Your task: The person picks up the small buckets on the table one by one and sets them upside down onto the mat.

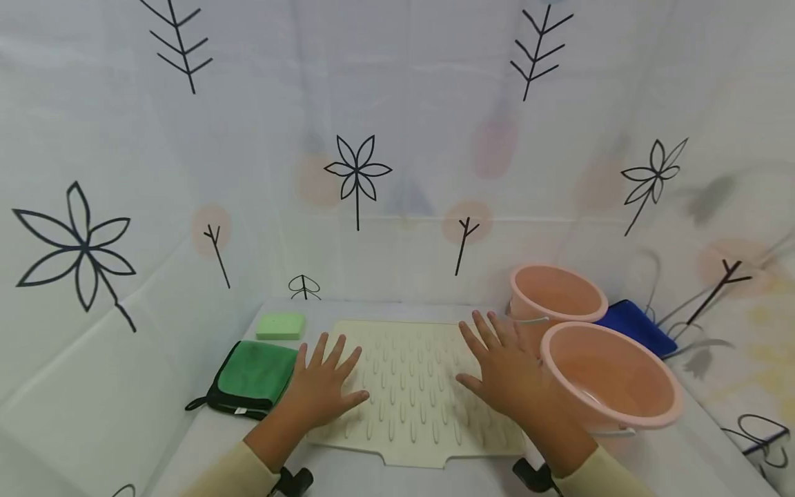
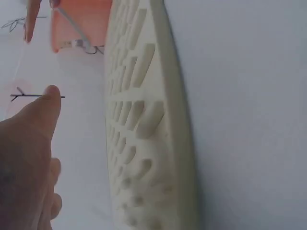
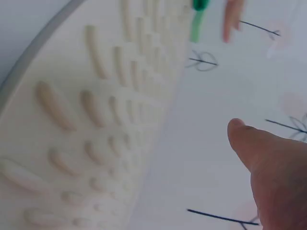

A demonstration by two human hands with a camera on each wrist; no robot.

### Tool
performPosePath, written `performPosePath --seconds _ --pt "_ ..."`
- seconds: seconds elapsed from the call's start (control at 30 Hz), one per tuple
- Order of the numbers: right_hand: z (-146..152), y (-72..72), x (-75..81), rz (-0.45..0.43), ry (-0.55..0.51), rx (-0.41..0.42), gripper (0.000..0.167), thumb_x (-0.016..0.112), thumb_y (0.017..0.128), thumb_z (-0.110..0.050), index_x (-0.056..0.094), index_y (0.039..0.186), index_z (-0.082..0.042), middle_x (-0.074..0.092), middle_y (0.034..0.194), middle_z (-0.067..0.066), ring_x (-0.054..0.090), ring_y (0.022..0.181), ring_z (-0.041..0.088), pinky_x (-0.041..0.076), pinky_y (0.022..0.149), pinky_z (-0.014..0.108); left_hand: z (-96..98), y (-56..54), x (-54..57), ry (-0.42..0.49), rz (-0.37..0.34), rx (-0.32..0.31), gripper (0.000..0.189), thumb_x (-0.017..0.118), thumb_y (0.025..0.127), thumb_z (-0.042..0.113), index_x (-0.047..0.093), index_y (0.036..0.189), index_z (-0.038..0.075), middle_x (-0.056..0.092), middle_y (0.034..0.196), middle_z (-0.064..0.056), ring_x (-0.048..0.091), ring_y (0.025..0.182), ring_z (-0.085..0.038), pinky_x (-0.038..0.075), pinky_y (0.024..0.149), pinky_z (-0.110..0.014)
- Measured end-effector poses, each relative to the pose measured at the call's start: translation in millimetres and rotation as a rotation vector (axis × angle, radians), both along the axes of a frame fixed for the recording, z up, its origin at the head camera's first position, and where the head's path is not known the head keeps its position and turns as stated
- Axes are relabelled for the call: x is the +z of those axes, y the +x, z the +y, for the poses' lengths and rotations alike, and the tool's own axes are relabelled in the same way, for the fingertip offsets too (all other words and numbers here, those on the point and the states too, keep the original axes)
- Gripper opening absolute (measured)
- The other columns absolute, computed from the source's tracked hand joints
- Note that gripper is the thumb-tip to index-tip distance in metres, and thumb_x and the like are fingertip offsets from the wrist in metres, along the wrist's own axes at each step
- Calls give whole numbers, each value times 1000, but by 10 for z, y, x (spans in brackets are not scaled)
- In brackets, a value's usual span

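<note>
Both hands are held with fingers spread over a cream drying mat (image 1: 404, 393) covered in rows of raised ridges. In the head view my left hand (image 1: 323, 390) overlaps the mat's left side, near a folded green cloth (image 1: 257, 373) with black edging. My right hand (image 1: 506, 373) overlaps the mat's right side, close to the pink buckets. Neither hand holds anything. In the left wrist view the left thumb (image 2: 41, 108) points forward beside the ridged mat (image 2: 144, 86). The right thumb (image 3: 249, 139) shows likewise in the right wrist view.
A light green sponge (image 1: 281, 326) lies behind the cloth. To the right stand a front pink bucket (image 1: 611, 414) and a rear pink bucket (image 1: 528, 335), with a blue dustpan-like piece (image 1: 636, 328) beside them. White patterned sheeting (image 1: 404, 262) encloses the white table (image 1: 211, 455).
</note>
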State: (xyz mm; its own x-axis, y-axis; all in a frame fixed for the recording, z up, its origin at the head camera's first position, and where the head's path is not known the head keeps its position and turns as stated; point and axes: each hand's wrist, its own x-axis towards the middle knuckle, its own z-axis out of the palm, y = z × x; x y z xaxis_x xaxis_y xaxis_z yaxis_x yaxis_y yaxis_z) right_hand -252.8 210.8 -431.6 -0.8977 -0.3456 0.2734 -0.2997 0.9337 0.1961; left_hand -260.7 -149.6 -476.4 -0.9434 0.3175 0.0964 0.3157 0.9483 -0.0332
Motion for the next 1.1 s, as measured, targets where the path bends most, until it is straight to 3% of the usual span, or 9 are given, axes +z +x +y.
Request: performPosePath --seconds 0.17,0.43,0.53,0.67,0.77,0.9,0.93,1.0,1.1 --pt "160 333 229 22 -102 -34 103 65 89 -72 23 169 -21 16 175 15 16 161 41 8 125 69 -60 176 -180 175 -85 88 97 54 90 82 36 165 24 27 171 -18 17 158 -51 12 121 -75" --pt "583 812 398 129 -197 -31 102 74 87 -65 36 161 -5 38 163 28 32 151 48 0 127 65 -253 336 -308 658 -303 120 99 71 93 60 30 165 7 21 167 -34 17 152 -62 22 115 -79" --pt "789 918 372 258 -199 11 100 66 87 -74 47 155 -4 51 152 26 43 142 46 0 130 56 -324 355 -348 706 -314 117 101 75 90 58 31 164 5 23 167 -33 19 154 -56 23 117 -77" --pt "1025 1019 304 396 -174 60 112 38 86 -94 54 149 -3 59 142 25 50 134 45 15 130 56 -388 362 -428 685 -314 118 109 82 84 59 32 163 4 25 166 -33 20 154 -57 22 117 -76" --pt "1166 1098 250 294 -158 -36 122 43 79 -98 46 155 -3 50 154 24 37 147 44 -1 129 61 -420 351 -478 636 -306 128 115 86 78 61 33 162 3 27 166 -34 19 152 -61 20 118 -76" --pt "1339 1155 196 31 -164 -244 135 70 65 -91 33 162 -6 39 162 24 33 148 51 -33 112 61 -454 338 -511 587 -310 125 122 88 72 64 35 161 1 28 164 -37 19 152 -62 19 120 -75" --pt "1382 1150 183 5 -174 -257 133 73 63 -90 37 160 -6 47 157 24 42 141 52 -29 112 66 -465 338 -515 581 -316 122 123 88 71 65 35 161 0 28 163 -37 19 152 -62 20 120 -74" --pt "1449 1127 161 -68 -178 -273 126 75 62 -88 48 151 -4 63 138 20 60 118 48 -2 118 78 -482 335 -515 565 -317 107 124 89 70 64 36 160 -1 29 163 -38 20 152 -60 20 121 -72" --pt "1526 1096 125 -117 -167 -250 105 78 61 -85 63 127 -5 71 106 8 65 86 31 48 99 67 -511 335 -519 545 -316 82 124 90 69 64 36 159 -2 29 164 -35 21 153 -58 20 122 -70"
